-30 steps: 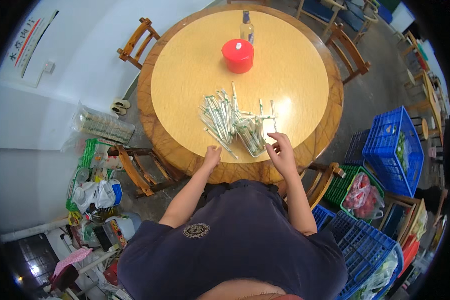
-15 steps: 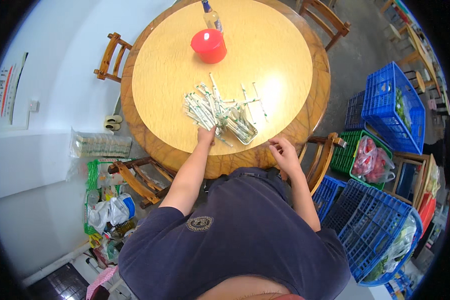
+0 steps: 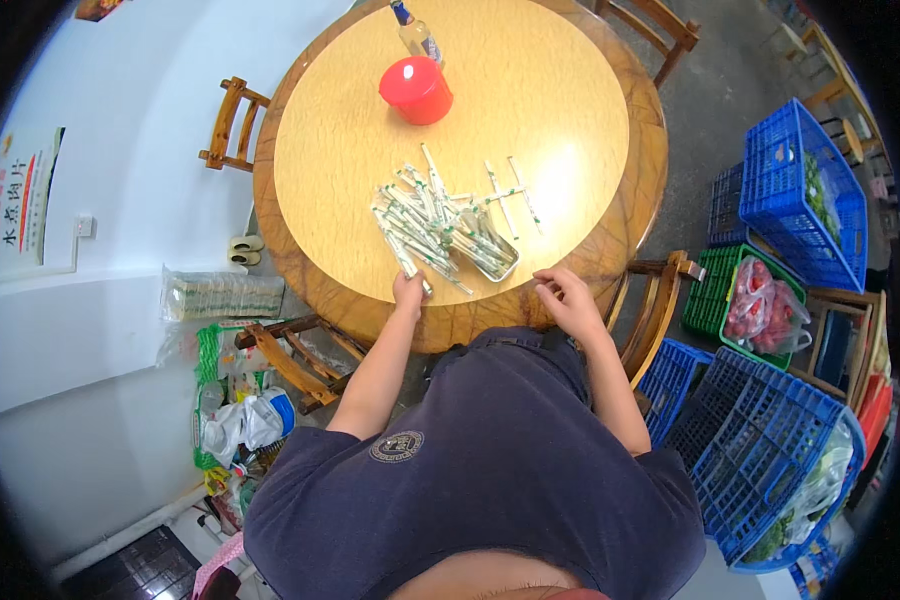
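A loose pile of wrapped chopsticks (image 3: 420, 220), in slim white sleeves with green marks, lies on the round table (image 3: 350, 110). Some fill a small clear-walled tray (image 3: 510, 272) at the pile's right side. Further right, a few wrapped chopsticks (image 3: 501, 200) lie apart, one across the others. My left hand (image 3: 407, 292) is closed around the near end of wrapped chopsticks at the pile's front left; how many is hard to see. Over the table's front edge, right of the tray, my right hand (image 3: 570, 302) hangs with loosely bent fingers and nothing visible in it.
Beyond the pile stand a red round container (image 3: 417, 92) and a glass bottle (image 3: 417, 35). Wooden chairs (image 3: 660, 310) surround the table. Blue crates (image 3: 760, 460) and a green crate (image 3: 715, 290) with bagged red produce stand at right. Bagged goods (image 3: 220, 297) sit by the left wall.
My left hand has drawn slightly left and toward me, and the wrapped chopsticks in its grip now show more clearly. The right hand has barely moved; the whole view has shifted a little.
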`<state>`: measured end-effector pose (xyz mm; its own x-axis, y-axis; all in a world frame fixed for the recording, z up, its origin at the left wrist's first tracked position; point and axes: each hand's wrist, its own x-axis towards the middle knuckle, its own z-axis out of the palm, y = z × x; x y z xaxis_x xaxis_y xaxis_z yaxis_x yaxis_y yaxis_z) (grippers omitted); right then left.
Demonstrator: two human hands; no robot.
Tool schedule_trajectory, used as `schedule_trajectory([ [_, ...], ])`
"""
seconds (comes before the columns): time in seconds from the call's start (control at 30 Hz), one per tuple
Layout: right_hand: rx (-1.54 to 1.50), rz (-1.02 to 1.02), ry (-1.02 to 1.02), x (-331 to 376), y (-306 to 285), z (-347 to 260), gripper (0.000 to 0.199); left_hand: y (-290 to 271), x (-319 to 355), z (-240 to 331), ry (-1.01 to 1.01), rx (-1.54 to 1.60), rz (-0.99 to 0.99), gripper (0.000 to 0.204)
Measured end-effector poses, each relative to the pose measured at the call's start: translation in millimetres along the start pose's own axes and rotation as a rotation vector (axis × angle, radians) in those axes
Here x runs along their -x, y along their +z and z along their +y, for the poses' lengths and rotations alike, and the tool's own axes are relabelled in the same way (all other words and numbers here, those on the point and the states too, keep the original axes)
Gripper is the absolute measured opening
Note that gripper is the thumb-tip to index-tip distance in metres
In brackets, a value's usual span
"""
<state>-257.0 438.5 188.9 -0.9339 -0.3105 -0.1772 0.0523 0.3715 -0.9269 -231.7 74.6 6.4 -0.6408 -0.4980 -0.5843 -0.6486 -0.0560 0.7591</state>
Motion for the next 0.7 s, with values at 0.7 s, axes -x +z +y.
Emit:
schedule_trajectory([
  [0.7,0.049,-0.087,-0.044,11.8,8.9,-13.8,0.026,-96.5,108.4,-1.6,-0.107,0.754,-0.015,0.015],
])
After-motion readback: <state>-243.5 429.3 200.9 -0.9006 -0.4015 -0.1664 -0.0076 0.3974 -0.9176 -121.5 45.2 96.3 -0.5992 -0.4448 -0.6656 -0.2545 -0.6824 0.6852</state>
